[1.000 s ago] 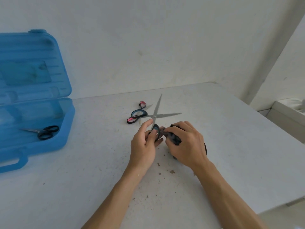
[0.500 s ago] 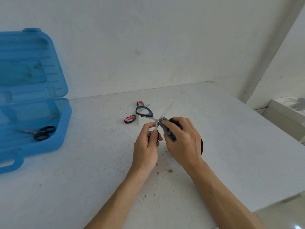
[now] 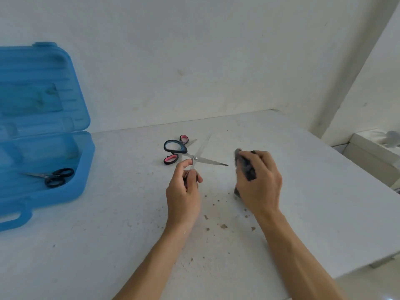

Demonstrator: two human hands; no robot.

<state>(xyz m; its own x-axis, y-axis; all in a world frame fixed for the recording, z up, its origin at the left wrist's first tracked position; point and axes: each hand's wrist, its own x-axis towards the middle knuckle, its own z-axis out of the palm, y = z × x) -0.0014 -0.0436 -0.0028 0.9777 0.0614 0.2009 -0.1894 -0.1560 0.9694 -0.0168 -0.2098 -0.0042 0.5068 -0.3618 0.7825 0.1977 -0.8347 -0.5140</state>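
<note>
My left hand [image 3: 184, 191] grips one handle of a pair of blue-handled scissors [image 3: 195, 158], held up with the blades spread wide. The other blue handle loop points up and left; one blade points right, the other up and right. My right hand [image 3: 258, 180] holds a dark grey cloth [image 3: 245, 165] bunched in its fingers, a short way right of the blade tip and apart from it. Behind the blue scissors, a pair of pink-handled scissors [image 3: 171, 159] lies on the white table [image 3: 108, 224].
An open blue plastic case [image 3: 43, 148] stands at the left, with small black-handled scissors [image 3: 55, 178] in its lower half. Brown specks [image 3: 223, 226] dot the table in front of my hands. The table's right edge drops off near a white box [image 3: 372, 152].
My right hand with the cloth has come off the blades and moved right. The blue scissors, still in my left hand, now show both blades bare and spread.
</note>
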